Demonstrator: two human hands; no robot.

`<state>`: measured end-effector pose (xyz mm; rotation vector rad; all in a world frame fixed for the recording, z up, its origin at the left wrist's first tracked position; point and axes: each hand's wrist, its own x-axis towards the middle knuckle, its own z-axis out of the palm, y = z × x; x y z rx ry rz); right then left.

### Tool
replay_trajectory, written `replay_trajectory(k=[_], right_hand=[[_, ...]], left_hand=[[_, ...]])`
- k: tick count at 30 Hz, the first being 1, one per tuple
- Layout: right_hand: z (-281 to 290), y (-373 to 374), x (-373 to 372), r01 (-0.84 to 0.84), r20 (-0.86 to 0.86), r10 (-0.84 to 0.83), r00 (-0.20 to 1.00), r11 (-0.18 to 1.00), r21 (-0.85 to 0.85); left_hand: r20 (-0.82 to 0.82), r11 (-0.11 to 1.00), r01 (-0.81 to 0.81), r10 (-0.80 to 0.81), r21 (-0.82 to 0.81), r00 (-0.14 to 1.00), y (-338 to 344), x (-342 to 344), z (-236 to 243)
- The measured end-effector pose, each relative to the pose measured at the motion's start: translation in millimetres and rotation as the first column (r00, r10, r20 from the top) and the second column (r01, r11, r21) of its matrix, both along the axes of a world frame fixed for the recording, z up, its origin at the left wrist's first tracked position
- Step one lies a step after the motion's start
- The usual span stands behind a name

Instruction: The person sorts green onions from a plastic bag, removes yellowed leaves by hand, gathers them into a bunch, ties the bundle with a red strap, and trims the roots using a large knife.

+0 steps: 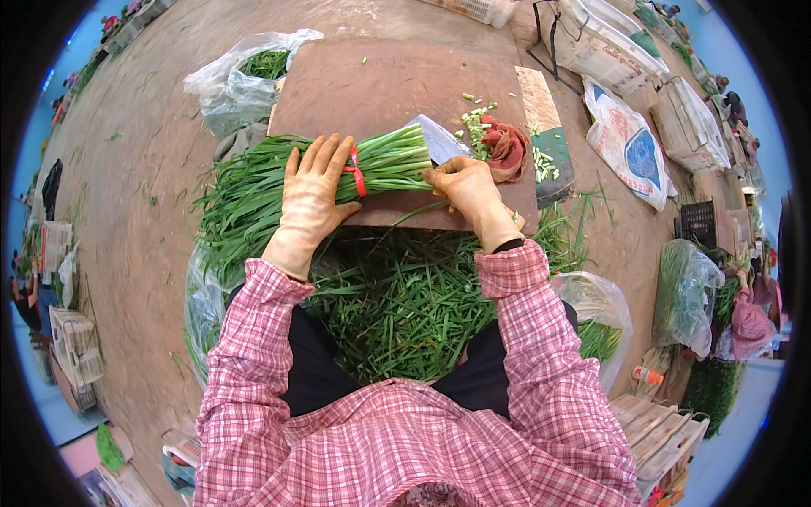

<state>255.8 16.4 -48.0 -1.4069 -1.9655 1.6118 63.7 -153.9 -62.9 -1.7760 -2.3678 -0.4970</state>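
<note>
- One brown surface, upper centre.
- On it, the chive bundle lies left-to-right, stalk ends rightward.
- Left hand, spread, rests over the bundle.
- Right hand, nearer those ends, curls, apparently gripping the knife.

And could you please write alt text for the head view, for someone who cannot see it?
A left hand rests on a bundle of green leaves tied with a red band on a brown board, while the right hand holds a knife at the stem ends. Stem scraps and a red cloth lie nearby.
</note>
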Motion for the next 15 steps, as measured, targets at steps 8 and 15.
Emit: replay_trajectory(k=[8,15], right_hand=[[11.6,59.7,134.0,0.114,-0.361,-0.101,0.927,0.993,0.015],[-7.2,-18.5,3.3,0.060,-0.022,-0.058,0.998,0.992,0.108]], left_hand=[[-0.002,1.000,0.005,-0.005,0.022,1.000,2.0,0.3,-1.6],[-0.013,1.000,-0.001,0.001,0.016,1.000,3.1,1.1,-2.2]])
